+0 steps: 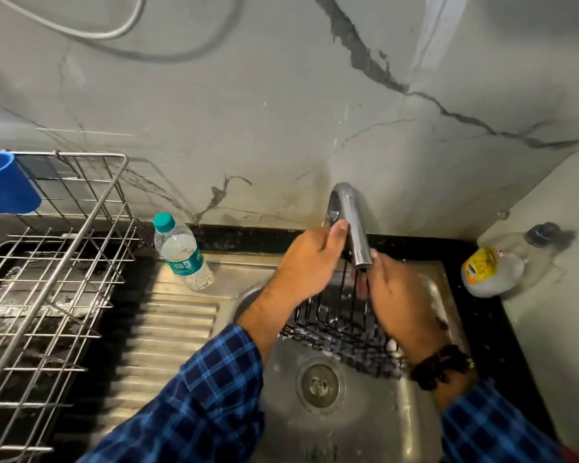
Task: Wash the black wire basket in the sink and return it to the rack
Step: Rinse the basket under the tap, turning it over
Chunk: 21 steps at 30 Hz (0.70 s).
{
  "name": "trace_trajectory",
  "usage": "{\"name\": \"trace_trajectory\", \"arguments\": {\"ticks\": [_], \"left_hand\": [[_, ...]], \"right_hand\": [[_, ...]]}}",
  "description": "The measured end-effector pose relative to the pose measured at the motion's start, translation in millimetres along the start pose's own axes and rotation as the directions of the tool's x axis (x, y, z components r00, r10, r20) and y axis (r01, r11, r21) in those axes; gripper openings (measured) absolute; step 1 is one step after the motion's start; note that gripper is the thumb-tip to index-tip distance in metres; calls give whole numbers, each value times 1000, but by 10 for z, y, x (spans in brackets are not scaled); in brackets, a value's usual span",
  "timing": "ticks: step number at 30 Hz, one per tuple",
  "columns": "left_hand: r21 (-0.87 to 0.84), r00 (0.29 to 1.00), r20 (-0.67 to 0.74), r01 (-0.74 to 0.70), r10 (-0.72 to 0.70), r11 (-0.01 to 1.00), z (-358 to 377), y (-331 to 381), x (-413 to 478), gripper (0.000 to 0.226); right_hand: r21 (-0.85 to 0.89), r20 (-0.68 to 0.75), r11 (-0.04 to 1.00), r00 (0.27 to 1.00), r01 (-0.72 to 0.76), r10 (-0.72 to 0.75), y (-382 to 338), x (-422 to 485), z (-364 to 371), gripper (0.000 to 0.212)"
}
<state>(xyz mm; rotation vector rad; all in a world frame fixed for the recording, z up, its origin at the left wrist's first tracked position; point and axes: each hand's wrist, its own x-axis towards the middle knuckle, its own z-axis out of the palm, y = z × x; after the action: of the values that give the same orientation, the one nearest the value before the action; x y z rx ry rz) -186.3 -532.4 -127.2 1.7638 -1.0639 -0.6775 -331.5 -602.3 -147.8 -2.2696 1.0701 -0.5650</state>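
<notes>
In the sink [365,426], the wire basket [335,317] — rack [47,295] left, bottle [181,252] between.

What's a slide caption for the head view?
Left hand at the tap, right hand holding the black wire basket in the sink.

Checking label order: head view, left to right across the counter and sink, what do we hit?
Rack → water bottle → left hand → right hand → yellow-label bottle. Basket and tap left out: they overlap the hands.
</notes>
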Motion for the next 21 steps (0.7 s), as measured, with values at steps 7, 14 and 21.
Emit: {"name": "trace_trajectory", "arguments": {"ticks": [7,14,21], "left_hand": [[373,971,239,-115,24,921,-154,-267,19,43],[444,975,192,18,-114,896,-137,-377,-16,57],[648,969,224,-67,-105,759,54,-63,22,46]], "right_hand": [[545,41,767,924,-340,381,287,-56,166,58],[667,166,598,871,-444,463,505,-196,375,62],[169,120,971,982,-166,147,345,-118,-9,25]]}}
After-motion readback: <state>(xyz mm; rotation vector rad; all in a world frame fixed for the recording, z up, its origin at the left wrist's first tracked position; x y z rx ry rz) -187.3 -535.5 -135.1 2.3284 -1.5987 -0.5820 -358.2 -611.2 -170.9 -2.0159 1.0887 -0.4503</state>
